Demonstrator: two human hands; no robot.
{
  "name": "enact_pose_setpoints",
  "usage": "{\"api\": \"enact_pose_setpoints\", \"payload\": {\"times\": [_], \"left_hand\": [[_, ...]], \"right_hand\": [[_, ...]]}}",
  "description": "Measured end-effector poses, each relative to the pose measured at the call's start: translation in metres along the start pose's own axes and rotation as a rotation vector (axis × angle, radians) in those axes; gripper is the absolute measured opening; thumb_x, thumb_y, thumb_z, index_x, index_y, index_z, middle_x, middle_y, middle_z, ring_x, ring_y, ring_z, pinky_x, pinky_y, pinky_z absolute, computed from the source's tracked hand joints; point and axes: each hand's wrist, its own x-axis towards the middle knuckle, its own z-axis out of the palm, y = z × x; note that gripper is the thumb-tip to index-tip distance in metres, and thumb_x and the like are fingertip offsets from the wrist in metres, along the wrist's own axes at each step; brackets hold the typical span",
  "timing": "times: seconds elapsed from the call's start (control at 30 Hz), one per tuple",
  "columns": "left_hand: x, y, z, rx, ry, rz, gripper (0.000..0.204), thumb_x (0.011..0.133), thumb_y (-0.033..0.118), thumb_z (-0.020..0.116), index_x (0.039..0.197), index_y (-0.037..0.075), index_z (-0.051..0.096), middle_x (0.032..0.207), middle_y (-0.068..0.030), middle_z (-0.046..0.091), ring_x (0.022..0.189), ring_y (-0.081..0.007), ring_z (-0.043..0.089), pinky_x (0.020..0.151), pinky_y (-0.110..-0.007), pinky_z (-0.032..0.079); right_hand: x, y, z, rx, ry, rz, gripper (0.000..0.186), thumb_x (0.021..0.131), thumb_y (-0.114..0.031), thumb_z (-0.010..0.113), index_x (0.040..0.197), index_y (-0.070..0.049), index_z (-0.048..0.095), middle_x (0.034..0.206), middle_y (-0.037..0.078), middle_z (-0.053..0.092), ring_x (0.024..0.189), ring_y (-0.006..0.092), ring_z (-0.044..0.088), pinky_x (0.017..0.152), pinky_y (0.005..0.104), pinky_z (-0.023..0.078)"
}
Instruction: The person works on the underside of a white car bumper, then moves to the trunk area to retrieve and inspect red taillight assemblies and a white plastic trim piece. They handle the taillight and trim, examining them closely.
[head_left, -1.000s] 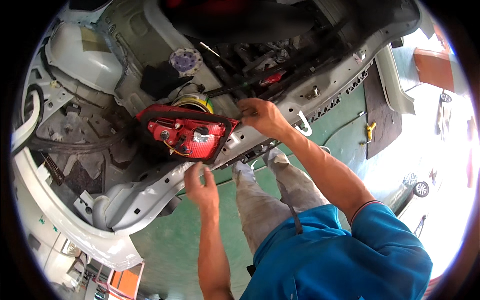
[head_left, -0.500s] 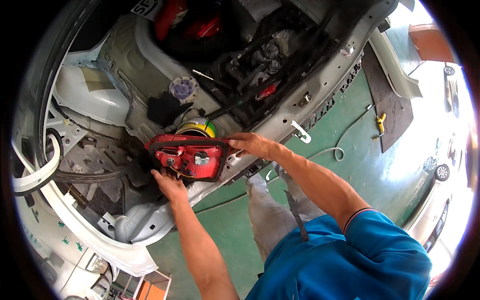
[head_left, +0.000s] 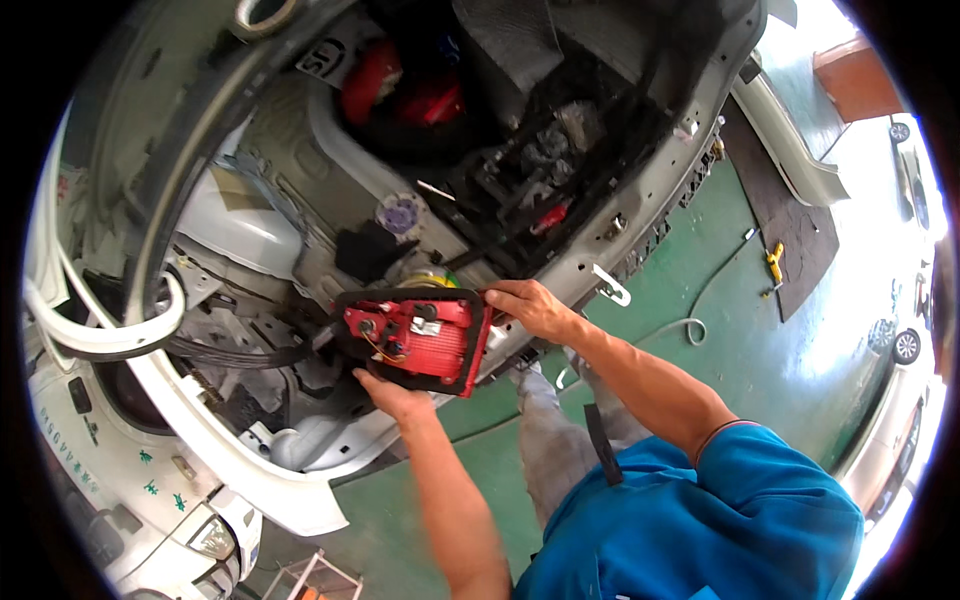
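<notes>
A red car tail light [head_left: 440, 350], its inner side with bulb sockets and a black foam gasket facing up, is held between my two hands over the car's rear corner. My left hand [head_left: 400, 400] supports it from below at the near left, fingers partly hidden under the lamp. At its right edge my right hand [head_left: 528, 306] grips the rim, fingers wrapped over it. Just behind the lamp sits a yellow-and-green roll [head_left: 432, 277], mostly covered by it.
The open car body spreads around the lamp, with a purple round part [head_left: 400, 213], a black cloth [head_left: 370, 254] and a white curved trim strip [head_left: 110, 340]. A rear sill [head_left: 575, 265] runs to the right. On the green floor lie a hose [head_left: 690, 335] and a yellow-handled tool [head_left: 774, 265].
The tail light has tilted in my hands, so its red rim now shows at the lower right instead of along the top. The whole view has shifted, moving the scene rightward and down.
</notes>
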Motion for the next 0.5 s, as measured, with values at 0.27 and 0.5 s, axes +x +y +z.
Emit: {"api": "enact_pose_setpoints", "payload": {"times": [0.27, 0.5], "left_hand": [[-0.078, 0.032, 0.053, -0.295, -0.171, 0.072, 0.067, 0.105, 0.057, 0.028, 0.15, 0.009, 0.041, 0.155, -0.0111, 0.042, 0.143, -0.0299, 0.041, 0.121, -0.051, 0.028], [-0.175, 0.103, 0.045, -0.426, -0.701, -0.173, 0.062, 0.102, 0.045, 0.046, 0.153, 0.011, 0.04, 0.157, -0.0124, 0.042, 0.145, -0.0341, 0.037, 0.121, -0.06, 0.023]], "right_hand": [[-0.038, -0.11, 0.016, -0.056, 0.094, -0.273, 0.048, 0.104, -0.032, 0.053, 0.133, 0.006, 0.059, 0.12, 0.014, 0.069, 0.105, 0.0201, 0.067, 0.095, 0.0343, 0.053], [-0.084, -0.232, 0.02, 0.055, 0.037, -0.427, 0.04, 0.103, -0.027, 0.052, 0.125, 0.003, 0.066, 0.115, 0.012, 0.069, 0.108, 0.0175, 0.064, 0.096, 0.032, 0.05]]}}
